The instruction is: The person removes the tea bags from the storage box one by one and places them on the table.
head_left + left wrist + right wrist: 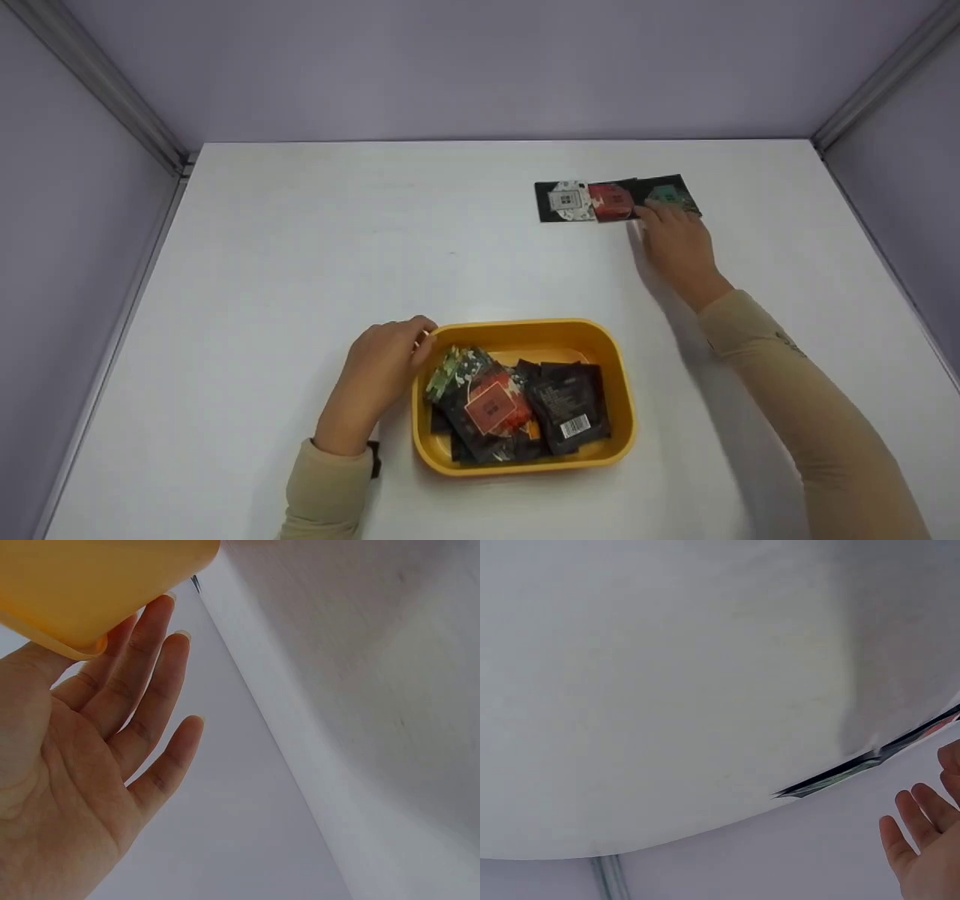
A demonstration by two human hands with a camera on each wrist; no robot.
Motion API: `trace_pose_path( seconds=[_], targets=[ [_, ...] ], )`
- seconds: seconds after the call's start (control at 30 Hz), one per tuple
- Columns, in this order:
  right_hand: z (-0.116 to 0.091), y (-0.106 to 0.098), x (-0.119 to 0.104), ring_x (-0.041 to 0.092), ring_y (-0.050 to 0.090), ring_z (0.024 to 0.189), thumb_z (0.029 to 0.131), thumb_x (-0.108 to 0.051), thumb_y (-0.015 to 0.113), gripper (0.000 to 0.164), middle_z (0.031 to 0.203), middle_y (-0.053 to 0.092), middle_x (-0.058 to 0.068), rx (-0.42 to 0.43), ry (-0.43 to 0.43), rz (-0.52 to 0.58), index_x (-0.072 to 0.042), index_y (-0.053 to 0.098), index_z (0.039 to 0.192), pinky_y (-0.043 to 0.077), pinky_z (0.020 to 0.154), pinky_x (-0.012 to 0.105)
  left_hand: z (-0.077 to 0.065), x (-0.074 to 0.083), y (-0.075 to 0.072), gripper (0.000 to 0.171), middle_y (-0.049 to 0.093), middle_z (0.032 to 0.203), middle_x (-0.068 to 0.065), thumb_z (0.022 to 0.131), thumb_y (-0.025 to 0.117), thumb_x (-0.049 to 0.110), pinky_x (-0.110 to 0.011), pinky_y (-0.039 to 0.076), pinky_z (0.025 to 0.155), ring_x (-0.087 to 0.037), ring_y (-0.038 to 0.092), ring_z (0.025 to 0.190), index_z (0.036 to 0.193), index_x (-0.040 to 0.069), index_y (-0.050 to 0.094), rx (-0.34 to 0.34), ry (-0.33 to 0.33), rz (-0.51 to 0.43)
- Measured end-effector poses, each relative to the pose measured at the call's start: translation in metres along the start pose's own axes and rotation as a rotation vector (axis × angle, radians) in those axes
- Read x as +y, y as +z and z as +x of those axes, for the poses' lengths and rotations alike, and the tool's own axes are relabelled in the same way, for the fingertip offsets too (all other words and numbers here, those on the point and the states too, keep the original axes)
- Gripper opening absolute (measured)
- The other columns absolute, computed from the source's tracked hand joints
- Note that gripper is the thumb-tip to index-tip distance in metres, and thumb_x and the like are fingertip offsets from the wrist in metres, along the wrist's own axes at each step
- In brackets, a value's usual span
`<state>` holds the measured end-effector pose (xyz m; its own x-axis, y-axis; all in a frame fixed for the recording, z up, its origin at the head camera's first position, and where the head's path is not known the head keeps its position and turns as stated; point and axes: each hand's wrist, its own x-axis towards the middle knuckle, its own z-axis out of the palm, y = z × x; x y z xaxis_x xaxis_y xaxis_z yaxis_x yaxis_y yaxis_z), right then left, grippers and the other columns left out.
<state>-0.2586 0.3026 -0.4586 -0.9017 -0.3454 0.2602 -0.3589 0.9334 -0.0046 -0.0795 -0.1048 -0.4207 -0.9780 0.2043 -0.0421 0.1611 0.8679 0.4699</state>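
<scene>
A yellow plastic tub [525, 471] stands near the front of the table, holding a loose pile of dark sachets. On top of the pile lie a sachet with a red label [491, 409] and one with a barcode [566, 409]. My left hand [382, 367] holds the tub's left rim, thumb over the edge and fingers along the outer wall [112, 585]. Further back, a white-label sachet [566, 200], a red sachet [613, 201] and a green-label sachet [670, 193] lie in a row. My right hand [679, 244] rests its fingertips on the green-label one, partly covering it.
The white table [300, 247] is enclosed by pale walls, with the back wall [480, 67] behind the sachet row. A small black item [375, 459] shows beside the left wrist. Metal frame posts [127, 90] stand at the corners.
</scene>
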Motion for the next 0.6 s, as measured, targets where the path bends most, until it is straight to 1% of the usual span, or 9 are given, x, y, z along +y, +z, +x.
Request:
trace_pose_path(
  seconds=[0.13,0.3,0.47,0.6],
  targets=[
    [-0.008,-0.009,-0.020,0.041,0.054,0.120,0.098,-0.015,0.060,0.033,0.133,0.058,0.021,0.018,-0.077,0.024,0.001,0.059,0.127,0.041,0.103,0.056,0.000,0.000,0.000,0.020,0.072,0.099,-0.002,0.099,0.062,0.023,-0.041,0.051,0.088,-0.021,0.064,0.088,0.113,0.010,0.070,-0.003,-0.002,-0.004],
    [-0.016,-0.024,-0.046,0.037,0.055,0.118,0.097,-0.021,0.063,0.034,0.131,0.060,0.018,0.019,-0.192,0.029,-0.001,0.061,0.125,0.043,0.102,0.055,0.000,0.000,-0.002,0.020,0.072,0.101,-0.003,0.099,0.062,0.022,-0.040,0.050,0.090,-0.020,0.064,0.089,0.114,0.010,0.070,-0.020,-0.016,-0.013],
    [-0.017,-0.045,-0.069,0.035,0.055,0.118,0.096,-0.021,0.065,0.035,0.130,0.061,0.017,0.050,-0.308,0.046,-0.002,0.063,0.125,0.045,0.099,0.053,0.000,0.001,-0.004,0.022,0.071,0.099,-0.003,0.100,0.061,0.022,-0.040,0.051,0.088,-0.021,0.063,0.088,0.115,0.009,0.069,-0.031,-0.028,-0.011],
    [-0.020,-0.060,-0.085,0.034,0.058,0.115,0.093,-0.018,0.068,0.033,0.127,0.063,0.016,0.091,-0.433,0.067,-0.004,0.064,0.123,0.047,0.097,0.051,0.000,0.001,-0.005,0.022,0.071,0.098,-0.003,0.100,0.062,0.022,-0.040,0.051,0.087,-0.022,0.064,0.088,0.116,0.009,0.069,-0.033,-0.033,-0.016]
  ],
)
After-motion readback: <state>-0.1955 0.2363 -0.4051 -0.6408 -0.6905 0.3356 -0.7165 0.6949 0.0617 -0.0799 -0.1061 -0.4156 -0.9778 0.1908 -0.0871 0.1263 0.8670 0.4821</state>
